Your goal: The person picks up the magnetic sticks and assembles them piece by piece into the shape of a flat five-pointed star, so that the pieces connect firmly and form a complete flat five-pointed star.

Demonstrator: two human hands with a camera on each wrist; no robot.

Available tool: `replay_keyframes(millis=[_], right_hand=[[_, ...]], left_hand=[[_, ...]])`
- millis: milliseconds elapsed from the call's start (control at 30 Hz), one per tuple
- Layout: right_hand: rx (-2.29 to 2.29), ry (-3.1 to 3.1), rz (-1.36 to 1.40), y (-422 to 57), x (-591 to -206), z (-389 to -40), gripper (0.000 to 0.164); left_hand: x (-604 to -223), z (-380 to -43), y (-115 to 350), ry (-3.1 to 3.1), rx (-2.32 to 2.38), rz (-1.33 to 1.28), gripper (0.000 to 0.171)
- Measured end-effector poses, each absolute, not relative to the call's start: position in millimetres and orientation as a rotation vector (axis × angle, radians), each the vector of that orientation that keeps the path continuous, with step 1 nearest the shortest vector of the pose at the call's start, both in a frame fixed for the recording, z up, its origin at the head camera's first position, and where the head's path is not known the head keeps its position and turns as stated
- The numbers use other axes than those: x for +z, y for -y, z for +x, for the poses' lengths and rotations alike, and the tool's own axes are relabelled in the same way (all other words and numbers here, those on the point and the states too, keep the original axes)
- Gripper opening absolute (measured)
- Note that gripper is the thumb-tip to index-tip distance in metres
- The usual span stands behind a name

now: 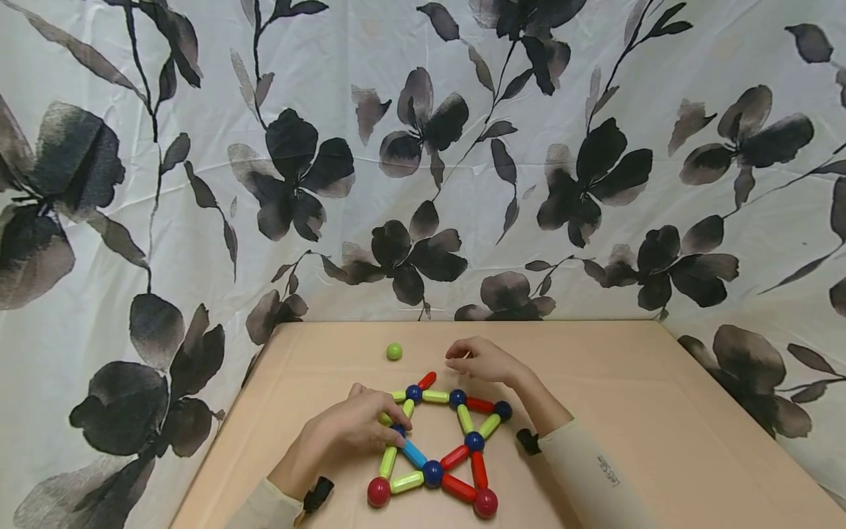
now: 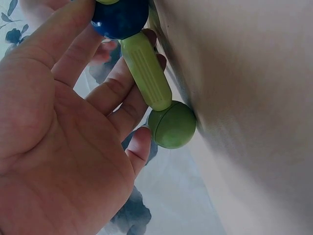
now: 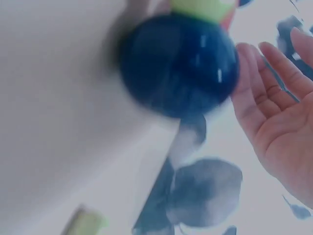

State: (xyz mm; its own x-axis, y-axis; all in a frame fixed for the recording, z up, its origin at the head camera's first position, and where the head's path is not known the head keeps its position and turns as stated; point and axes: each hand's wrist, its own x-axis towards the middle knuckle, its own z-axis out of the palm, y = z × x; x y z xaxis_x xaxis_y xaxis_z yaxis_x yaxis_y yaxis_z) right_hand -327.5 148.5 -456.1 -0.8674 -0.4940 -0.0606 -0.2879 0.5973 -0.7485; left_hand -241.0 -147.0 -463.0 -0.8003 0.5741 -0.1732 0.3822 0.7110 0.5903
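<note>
A flat frame of coloured rods and balls lies on the table. At its left side my left hand (image 1: 346, 425) pinches a blue ball (image 2: 122, 19) between thumb and fingers. From this ball a green rod (image 2: 146, 71) runs to a green ball (image 2: 172, 125), with the other fingers behind the rod. A light blue rod (image 1: 414, 454) leads from the hand to another blue ball (image 1: 432, 474). Beyond the frame, my right hand (image 1: 487, 361) hovers with loosely bent fingers and holds nothing. Nearest to it are a blue ball (image 1: 457, 398) and a red rod (image 1: 427, 380) pointing outward.
A loose green ball (image 1: 393, 351) sits near the table's back edge. Red balls (image 1: 379, 492) mark the frame's near corners, joined by green and red rods. Behind the tan table (image 1: 661, 411) hangs a white cloth (image 1: 502, 220) with dark flowers.
</note>
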Motion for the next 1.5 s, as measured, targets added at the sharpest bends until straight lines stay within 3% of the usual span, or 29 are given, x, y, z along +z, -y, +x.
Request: replay_keyframes(millis=[500,833,1100,1500], right_hand=[[-0.774,-2.736,-0.703,-234,-444,-289,0.033],[-0.803,-2.566,-0.523,-280,-454,-284,0.033],[-0.78,-2.582,-0.409,-284,-466,-285,0.033],[-1.194,-2.587,-0.628,-245,-461,-308,0.039]], left_hand=[[-462,-237,146,-2.576,0.78,0.735,0.017],[-460,-239,144,-2.591,0.785,0.721,0.017],[-461,-238,145,-2.59,0.773,0.747,0.016],[-462,-237,145,-2.587,0.769,0.742,0.015]])
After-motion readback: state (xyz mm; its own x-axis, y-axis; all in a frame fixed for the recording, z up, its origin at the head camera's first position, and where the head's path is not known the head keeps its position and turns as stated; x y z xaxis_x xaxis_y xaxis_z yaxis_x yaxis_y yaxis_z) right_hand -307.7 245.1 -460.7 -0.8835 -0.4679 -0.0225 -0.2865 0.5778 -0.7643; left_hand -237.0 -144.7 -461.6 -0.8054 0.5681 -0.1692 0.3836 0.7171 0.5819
